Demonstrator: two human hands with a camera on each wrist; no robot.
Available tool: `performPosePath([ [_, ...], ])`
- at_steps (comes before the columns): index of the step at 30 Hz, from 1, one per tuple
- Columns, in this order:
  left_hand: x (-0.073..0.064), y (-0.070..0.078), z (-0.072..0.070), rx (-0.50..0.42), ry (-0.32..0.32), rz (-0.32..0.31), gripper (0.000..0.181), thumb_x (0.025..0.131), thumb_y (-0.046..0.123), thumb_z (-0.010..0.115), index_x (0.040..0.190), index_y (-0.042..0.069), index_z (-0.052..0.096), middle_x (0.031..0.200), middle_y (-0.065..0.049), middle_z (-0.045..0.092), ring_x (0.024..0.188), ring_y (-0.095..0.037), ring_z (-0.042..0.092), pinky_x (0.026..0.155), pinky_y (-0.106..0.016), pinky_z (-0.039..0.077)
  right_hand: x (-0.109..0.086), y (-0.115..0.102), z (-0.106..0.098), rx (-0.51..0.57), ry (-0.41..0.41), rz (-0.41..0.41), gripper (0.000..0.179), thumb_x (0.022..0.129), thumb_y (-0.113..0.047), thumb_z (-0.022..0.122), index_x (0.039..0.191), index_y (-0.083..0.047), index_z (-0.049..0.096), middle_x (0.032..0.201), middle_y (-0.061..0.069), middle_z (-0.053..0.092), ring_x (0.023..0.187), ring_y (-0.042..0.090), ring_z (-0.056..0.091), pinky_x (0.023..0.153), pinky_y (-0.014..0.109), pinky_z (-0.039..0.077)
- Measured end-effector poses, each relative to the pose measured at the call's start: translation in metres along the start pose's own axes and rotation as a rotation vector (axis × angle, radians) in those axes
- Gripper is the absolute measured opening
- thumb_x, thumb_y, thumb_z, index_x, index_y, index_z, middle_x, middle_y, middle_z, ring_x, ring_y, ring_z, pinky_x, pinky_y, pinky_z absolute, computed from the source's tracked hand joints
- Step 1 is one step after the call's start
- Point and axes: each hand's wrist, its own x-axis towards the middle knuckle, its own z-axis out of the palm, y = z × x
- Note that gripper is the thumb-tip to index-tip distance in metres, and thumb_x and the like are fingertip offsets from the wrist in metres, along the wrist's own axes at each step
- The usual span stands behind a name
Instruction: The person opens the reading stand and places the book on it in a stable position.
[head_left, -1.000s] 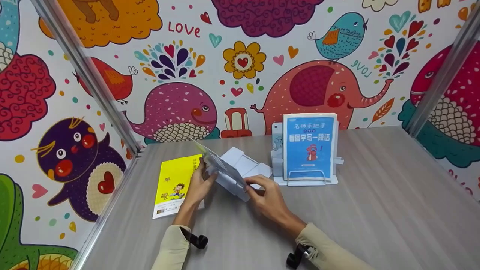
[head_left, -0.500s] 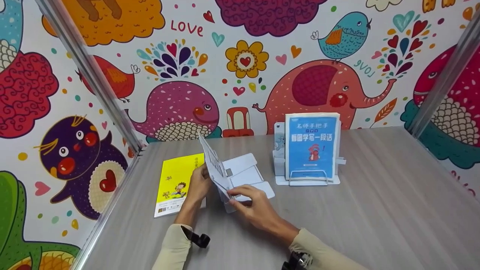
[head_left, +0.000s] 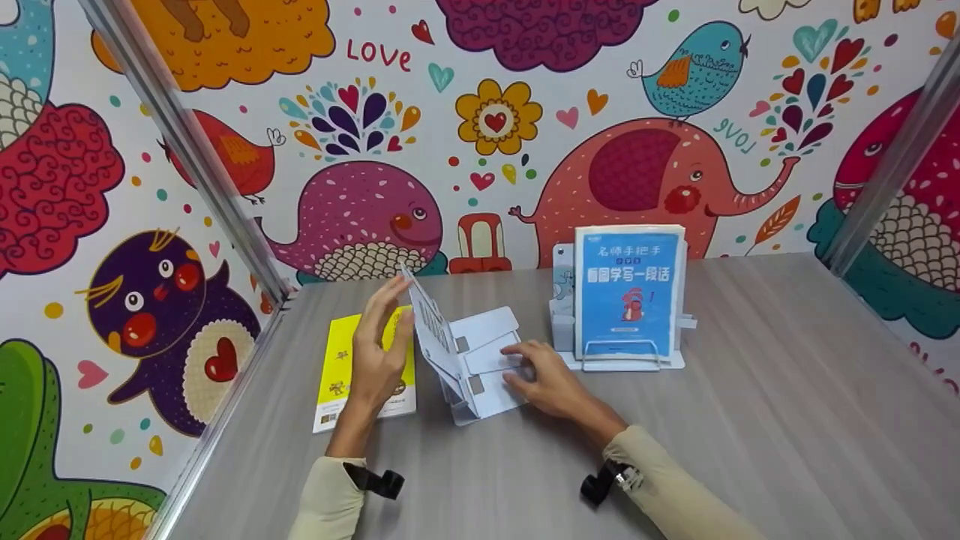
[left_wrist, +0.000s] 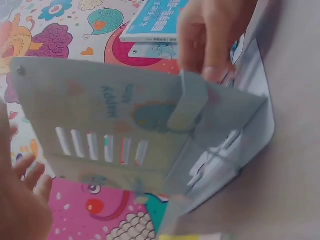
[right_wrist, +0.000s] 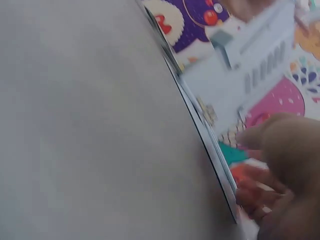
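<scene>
A white folding book stand (head_left: 491, 352) stands on the table, its base flat and its slotted back panel (head_left: 433, 322) tilted up. The left wrist view shows the panel's other face (left_wrist: 75, 105), printed with "Happy" and a cartoon animal. My left hand (head_left: 379, 349) is raised beside the panel, fingers extended, fingertips close to its upper edge. In the left wrist view a gap shows between that hand (left_wrist: 20, 205) and the panel. My right hand (head_left: 551, 379) is over the base's right side, index finger and thumb apart, gripping nothing. A yellow book (head_left: 330, 375) lies partly behind my left hand.
To the right, a second white book stand (head_left: 562, 311) holds an upright blue-covered book (head_left: 630, 300) behind a wire front. A cartoon-printed wall (head_left: 495, 45) closes off the back of the grey table (head_left: 787, 390), and metal posts (head_left: 187, 142) rise at the sides.
The first stand has been lowered onto the table with its panel more upright. Both hands have let go of the panel; the left opened beside it, the right moved right over the base.
</scene>
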Motion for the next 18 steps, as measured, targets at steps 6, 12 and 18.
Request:
performPosePath([
  [6, -0.006, -0.013, -0.011, 0.086, -0.239, 0.016, 0.057, 0.091, 0.037, 0.08, 0.145, 0.029, 0.066, 0.178, 0.008, 0.031, 0.168, -0.029, 0.024, 0.127, -0.077, 0.021, -0.003, 0.003, -0.007, -0.065, -0.137, 0.077, 0.036, 0.1, -0.013, 0.076, 0.135, -0.007, 0.071, 0.125, 0.013, 0.059, 0.108, 0.023, 0.056, 0.091, 0.039, 0.048],
  [12, -0.007, -0.015, -0.014, 0.097, -0.262, 0.008, 0.071, 0.082, 0.038, 0.09, 0.148, 0.034, 0.063, 0.18, 0.01, 0.028, 0.169, -0.031, 0.021, 0.127, -0.076, 0.024, -0.003, -0.003, -0.007, -0.016, -0.199, 0.144, 0.041, 0.1, -0.015, 0.077, 0.139, -0.009, 0.068, 0.127, 0.014, 0.056, 0.113, 0.026, 0.055, 0.097, 0.044, 0.049],
  [18, -0.006, -0.01, -0.008, 0.077, -0.207, 0.06, 0.069, 0.086, 0.025, 0.09, 0.15, 0.03, 0.065, 0.173, 0.011, 0.042, 0.164, -0.023, 0.036, 0.128, -0.063, 0.035, -0.002, -0.004, -0.005, 0.015, -0.145, 0.206, 0.041, 0.095, -0.016, 0.083, 0.133, -0.009, 0.07, 0.121, 0.012, 0.056, 0.11, 0.025, 0.054, 0.096, 0.042, 0.047],
])
